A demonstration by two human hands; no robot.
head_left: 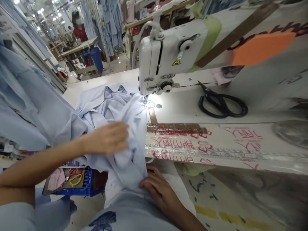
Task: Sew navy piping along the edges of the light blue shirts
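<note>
A light blue garment piece (134,138) lies bunched on the sewing machine table, its right edge running up to the lit needle and presser foot (145,100). Over the cloth is my left hand (109,138), smeared by motion, so its grip is unclear. My right hand (160,189) is below the table's front edge, its thumb and fingers closed on the garment's hanging edge. The white sewing machine (163,61) stands just beyond the cloth. Black thread snips (220,102) lie on the table to the right of the needle.
More light blue cloth (31,96) hangs at the left. Below it, a blue crate (89,184) carries yellow-handled scissors (76,179) and a pink scrap (56,179). A taped ruler strip (216,150) runs along the table's front. A person (80,30) is among workstations behind.
</note>
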